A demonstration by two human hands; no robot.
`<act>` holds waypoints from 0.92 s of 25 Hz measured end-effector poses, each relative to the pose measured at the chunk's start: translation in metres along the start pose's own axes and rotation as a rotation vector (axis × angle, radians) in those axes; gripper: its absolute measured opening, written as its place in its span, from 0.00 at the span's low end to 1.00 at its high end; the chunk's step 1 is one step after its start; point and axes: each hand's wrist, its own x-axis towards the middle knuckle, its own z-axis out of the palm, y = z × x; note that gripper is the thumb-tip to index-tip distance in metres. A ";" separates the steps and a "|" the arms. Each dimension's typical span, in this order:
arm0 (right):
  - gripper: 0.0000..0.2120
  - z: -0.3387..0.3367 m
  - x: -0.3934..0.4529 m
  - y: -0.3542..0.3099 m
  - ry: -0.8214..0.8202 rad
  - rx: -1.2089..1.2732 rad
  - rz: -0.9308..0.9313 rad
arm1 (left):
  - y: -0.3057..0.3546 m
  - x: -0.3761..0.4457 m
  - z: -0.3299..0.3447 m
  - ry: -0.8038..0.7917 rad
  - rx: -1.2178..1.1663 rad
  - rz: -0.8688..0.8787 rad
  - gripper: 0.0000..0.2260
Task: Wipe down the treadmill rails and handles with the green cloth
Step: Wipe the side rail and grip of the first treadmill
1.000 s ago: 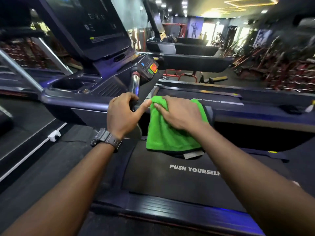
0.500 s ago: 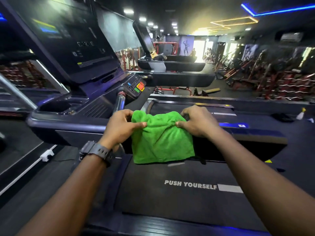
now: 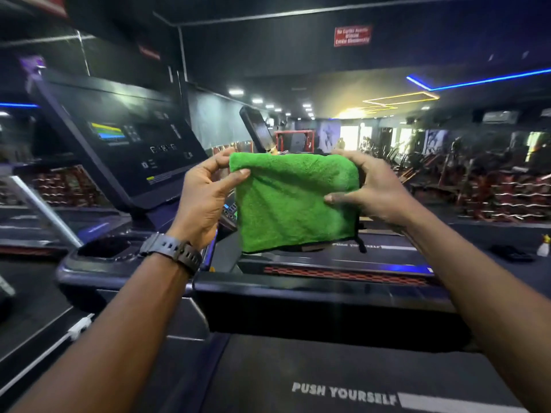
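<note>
Both hands hold a green cloth (image 3: 293, 201) up in the air, in front of the chest and above the treadmill. The left hand (image 3: 202, 201) pinches the cloth's upper left corner: the thumb (image 3: 235, 177) lies across the front of the fabric and the forefinger curls over the top edge just behind it, so the corner sits squeezed between them. The other left fingers are tucked behind the palm and mostly hidden. The right hand (image 3: 375, 189) grips the cloth's right edge: its thumb (image 3: 338, 198) presses flat against the front about halfway down that edge, while the remaining fingers wrap around the back, with only the top knuckles showing above the upper right corner. Between the two grips the cloth hangs as a folded, roughly square pad, its top edge stretched almost level from one hand to the other and its lower edge dangling free below both thumbs. A dark trim and a small tag show along the bottom hem. A dark watch (image 3: 173, 248) sits on the left wrist. Beyond the left fingers stands the treadmill's slanted console (image 3: 134, 147) with a dim screen. Below the cloth, touching neither it nor the hands, runs the dark handlebar (image 3: 328, 289). Lower still is the belt (image 3: 343, 374), printed with "PUSH YOURSELF". Behind the right fingers is a blurred gym floor.
</note>
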 end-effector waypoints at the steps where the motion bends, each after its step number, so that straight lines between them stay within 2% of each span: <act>1: 0.32 -0.002 0.003 -0.004 0.079 -0.150 -0.038 | 0.002 0.001 0.006 -0.008 -0.005 0.015 0.06; 3: 0.19 -0.001 0.002 -0.014 0.274 -0.289 -0.126 | 0.001 -0.003 0.019 0.031 -0.001 0.057 0.04; 4: 0.17 0.002 0.000 -0.017 0.299 -0.264 -0.143 | 0.000 -0.006 0.023 0.073 -0.005 0.070 0.03; 6: 0.16 0.011 -0.006 -0.017 0.204 -0.018 -0.063 | 0.000 -0.013 0.023 0.116 0.004 0.067 0.06; 8: 0.23 0.026 -0.011 -0.007 0.135 0.164 0.064 | 0.000 -0.021 0.015 0.089 0.124 0.029 0.17; 10: 0.33 0.046 -0.016 0.013 0.094 0.182 0.153 | -0.007 -0.031 0.000 0.034 0.229 -0.070 0.24; 12: 0.38 0.071 -0.025 0.030 -0.028 0.069 0.265 | -0.026 -0.045 -0.018 -0.017 0.322 -0.230 0.23; 13: 0.37 0.082 -0.030 0.038 -0.114 -0.115 0.285 | -0.039 -0.051 -0.028 -0.038 0.473 -0.279 0.22; 14: 0.36 0.094 -0.035 0.043 -0.187 -0.356 0.251 | -0.055 -0.057 -0.038 -0.065 0.724 -0.286 0.21; 15: 0.36 0.105 -0.040 0.044 -0.224 -0.572 0.140 | -0.070 -0.063 -0.048 -0.116 0.979 -0.266 0.22; 16: 0.36 0.118 -0.046 0.040 -0.239 -0.660 -0.019 | -0.082 -0.069 -0.055 -0.162 1.166 -0.227 0.23; 17: 0.38 0.133 -0.050 0.036 -0.291 -0.664 -0.148 | -0.089 -0.071 -0.060 -0.186 1.243 -0.177 0.23; 20: 0.51 0.188 -0.063 0.025 -0.525 -0.799 -0.271 | -0.101 -0.068 -0.079 -0.164 1.193 -0.139 0.21; 23: 0.46 0.209 -0.081 0.041 -0.360 -0.992 -0.436 | -0.110 -0.069 -0.102 -0.320 0.967 -0.157 0.26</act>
